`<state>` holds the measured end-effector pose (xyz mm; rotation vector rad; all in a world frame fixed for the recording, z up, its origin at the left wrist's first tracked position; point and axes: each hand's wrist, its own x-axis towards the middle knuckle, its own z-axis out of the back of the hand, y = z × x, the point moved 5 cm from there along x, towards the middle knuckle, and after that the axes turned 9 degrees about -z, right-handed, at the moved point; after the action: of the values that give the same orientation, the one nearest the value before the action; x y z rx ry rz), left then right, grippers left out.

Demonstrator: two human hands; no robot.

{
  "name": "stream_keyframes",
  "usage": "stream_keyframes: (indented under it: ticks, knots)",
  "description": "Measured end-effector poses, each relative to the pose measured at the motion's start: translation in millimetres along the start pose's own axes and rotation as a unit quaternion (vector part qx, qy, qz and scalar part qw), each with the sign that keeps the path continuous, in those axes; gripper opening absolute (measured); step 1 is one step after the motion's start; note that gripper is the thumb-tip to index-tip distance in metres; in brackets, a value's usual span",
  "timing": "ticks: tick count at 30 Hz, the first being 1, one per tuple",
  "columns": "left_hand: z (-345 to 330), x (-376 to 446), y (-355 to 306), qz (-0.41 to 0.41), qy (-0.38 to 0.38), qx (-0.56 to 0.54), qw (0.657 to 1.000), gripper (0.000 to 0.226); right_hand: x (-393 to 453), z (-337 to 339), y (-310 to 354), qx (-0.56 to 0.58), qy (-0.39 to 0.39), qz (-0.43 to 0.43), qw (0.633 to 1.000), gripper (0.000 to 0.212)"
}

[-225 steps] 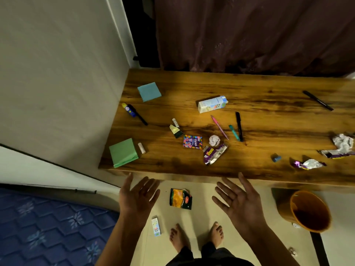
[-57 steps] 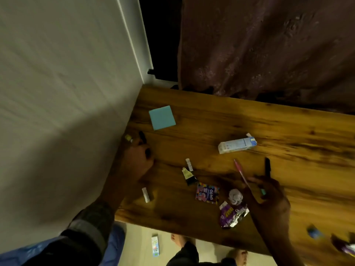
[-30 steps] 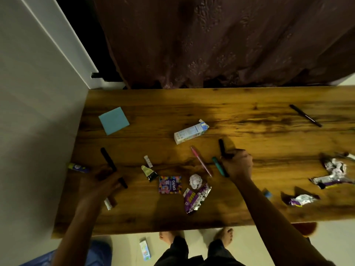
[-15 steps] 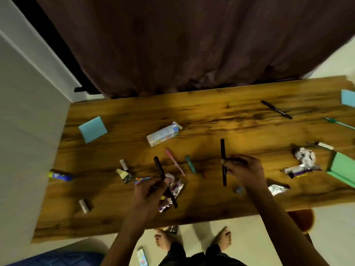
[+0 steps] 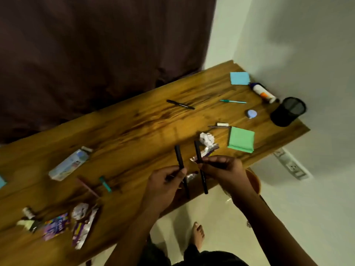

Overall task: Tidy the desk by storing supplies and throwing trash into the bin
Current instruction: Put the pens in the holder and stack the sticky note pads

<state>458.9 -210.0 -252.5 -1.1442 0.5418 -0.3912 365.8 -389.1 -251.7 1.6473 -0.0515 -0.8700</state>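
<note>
My left hand (image 5: pixel 165 181) grips a black pen (image 5: pixel 179 156) and my right hand (image 5: pixel 224 169) grips a second black pen (image 5: pixel 198 152); both pens stand side by side above the wooden desk's (image 5: pixel 134 131) near edge. A black mesh pen holder (image 5: pixel 288 112) stands at the desk's far right corner. Crumpled white paper (image 5: pixel 207 139) and a foil wrapper (image 5: pixel 208 151) lie just beyond my right hand. More wrappers (image 5: pixel 82 231) and a paper ball (image 5: pixel 80 211) lie at the near left. An orange bin (image 5: pixel 254 182) shows under the desk, mostly hidden by my right arm.
On the desk lie another black pen (image 5: pixel 180 104), a teal pen (image 5: pixel 233 101), a pink pen (image 5: pixel 88 187), a teal marker (image 5: pixel 105 184), a white carton (image 5: pixel 69 164), green notes (image 5: pixel 241 139), blue notes (image 5: pixel 239 78), a glue bottle (image 5: pixel 262 92) and a blue round tin (image 5: pixel 252 113). A wall bounds the right side.
My head has turned right, bringing the pen holder and the desk's right end into view. Both hands came together, each still holding its black pen.
</note>
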Motion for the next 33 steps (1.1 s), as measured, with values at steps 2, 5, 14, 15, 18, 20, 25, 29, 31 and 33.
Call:
stream_keyframes:
  ticks: [2, 5, 14, 15, 18, 20, 25, 29, 31, 33]
  knots:
    - [-27.1, 9.0, -10.2, -0.015, 0.03, 0.015, 0.999, 0.011, -5.6, 21.3, 2.0, 0.012, -0.019, 0.011, 1.0, 0.02]
    - [-56.4, 19.4, -27.9, -0.048, 0.062, 0.033, 0.996, 0.012, -6.9, 44.7, -1.4, 0.009, -0.048, 0.005, 0.999, 0.018]
    - [-137.2, 61.9, -57.9, -0.109, 0.184, 0.018, 0.977, 0.027, 0.2, 107.4, 1.6, 0.074, -0.114, -0.017, 0.991, 0.015]
    - [-147.4, 69.3, -63.5, -0.108, 0.2, 0.013, 0.974, 0.024, 2.2, 116.5, 5.2, 0.083, -0.125, -0.018, 0.989, 0.015]
    - [-176.0, 96.4, -79.3, -0.108, 0.244, -0.008, 0.964, 0.024, 10.7, 146.3, 21.9, 0.091, -0.159, -0.006, 0.983, 0.017]
    - [-187.5, 116.4, -91.2, -0.119, 0.257, -0.035, 0.958, 0.021, 17.5, 161.4, 37.7, 0.09, -0.176, 0.006, 0.98, 0.018]
    - [-204.6, 169.1, -116.4, -0.137, 0.216, -0.069, 0.964, 0.019, 36.7, 190.6, 74.0, 0.085, -0.208, 0.055, 0.973, 0.021]
    - [-228.9, 199.6, -138.0, -0.184, 0.247, -0.049, 0.95, 0.02, 46.0, 213.2, 91.5, 0.057, -0.256, 0.076, 0.962, 0.023]
    - [-240.2, 206.7, -150.0, -0.222, 0.271, -0.032, 0.936, 0.023, 48.2, 225.0, 95.6, 0.034, -0.276, 0.081, 0.957, 0.021]
    - [-249.1, 211.4, -162.2, -0.265, 0.283, -0.008, 0.922, 0.024, 50.8, 234.2, 102.3, -0.004, -0.289, 0.092, 0.953, 0.018]
